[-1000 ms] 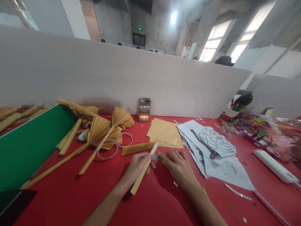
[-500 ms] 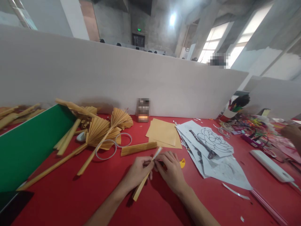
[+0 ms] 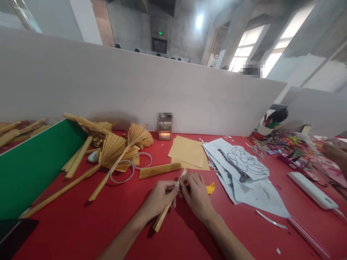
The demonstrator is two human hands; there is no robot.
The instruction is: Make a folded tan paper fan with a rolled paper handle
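Observation:
A long folded strip of tan kraft paper point(image 3: 163, 218) slants over the red table, its lower end pointing towards me. My left hand point(image 3: 162, 195) is closed round its middle. A whitish band point(image 3: 183, 174) shows along the strip's upper end. The fingers of my right hand point(image 3: 195, 193) are pinched together right beside that end; what lies between them is hidden. Partly behind my right hand is a small yellow plastic object point(image 3: 210, 188). Just beyond my hands lies a pleated bundle of kraft paper point(image 3: 159, 170).
Pleated paper fans point(image 3: 112, 150) and two clear rings point(image 3: 121, 171) lie left, by a green board point(image 3: 40, 162). Kraft sheets point(image 3: 187, 151) and line drawings point(image 3: 246, 162) lie beyond and right. A white power strip point(image 3: 311, 190) and another person's hand point(image 3: 336, 153) are far right.
My right fingers have shifted slightly at the upper end of the paper strip. The strip and my left hand have stayed nearly in place.

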